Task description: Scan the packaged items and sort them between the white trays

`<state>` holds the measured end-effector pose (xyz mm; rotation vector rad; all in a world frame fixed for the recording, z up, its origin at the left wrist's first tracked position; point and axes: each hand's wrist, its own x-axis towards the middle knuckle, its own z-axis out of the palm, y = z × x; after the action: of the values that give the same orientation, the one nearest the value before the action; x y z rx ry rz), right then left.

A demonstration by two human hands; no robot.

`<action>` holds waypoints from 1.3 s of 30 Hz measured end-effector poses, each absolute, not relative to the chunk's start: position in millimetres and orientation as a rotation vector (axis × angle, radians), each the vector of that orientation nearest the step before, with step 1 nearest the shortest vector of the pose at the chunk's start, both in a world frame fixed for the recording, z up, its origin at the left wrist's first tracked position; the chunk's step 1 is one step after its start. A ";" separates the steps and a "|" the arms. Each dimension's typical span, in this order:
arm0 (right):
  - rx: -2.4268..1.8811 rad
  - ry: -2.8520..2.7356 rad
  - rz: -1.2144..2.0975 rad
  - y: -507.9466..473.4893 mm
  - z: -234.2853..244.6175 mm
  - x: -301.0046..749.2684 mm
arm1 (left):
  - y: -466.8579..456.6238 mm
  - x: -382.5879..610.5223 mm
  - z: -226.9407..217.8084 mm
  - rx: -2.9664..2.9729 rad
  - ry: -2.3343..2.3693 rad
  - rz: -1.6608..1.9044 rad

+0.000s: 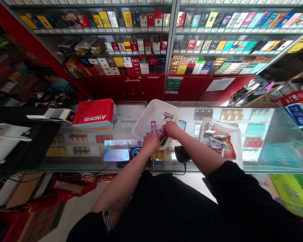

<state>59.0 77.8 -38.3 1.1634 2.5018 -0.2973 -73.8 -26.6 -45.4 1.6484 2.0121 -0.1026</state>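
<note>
A white plastic basket [155,107] stands on the glass counter in front of me, with small wrapped packets inside. My left hand [152,142] reaches over its near side, fingers curled down by a purple packet [153,126]. To the right, my right hand [172,129] dips into the same basket, its fingers closed at a small red-purple packet [162,134]. That packet lies between both hands; my fingers partly hide it. What sits under the left fingertips is hidden. Near the basket's far right wall lies a pale and green packet [168,116].
A second white basket [238,134] with mixed packets stands right. A black scanner-like device [182,154] and a payment device with a screen [116,155] sit near the front edge. A red box [96,112] lies left. Shelves of cigarette packs [111,65] rise behind the counter.
</note>
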 end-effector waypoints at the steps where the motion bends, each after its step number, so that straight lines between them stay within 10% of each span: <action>1: 1.162 2.503 -0.319 79.2 -36.3 60.4 | -26.3 -75.1 -41.5 1.632 2.016 -0.083; 23: 1.924 2.443 -1.570 58.0 -6.2 167.8 | -38.9 -88.3 -13.9 0.870 1.709 0.965; 39: 1.683 2.971 -0.968 41.3 -24.8 225.8 | -44.3 -45.6 -16.4 1.965 2.056 0.585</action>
<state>225.8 41.3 -24.8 1.6825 2.9709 -0.9680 -45.6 -44.3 -16.4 1.9646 2.0555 0.5851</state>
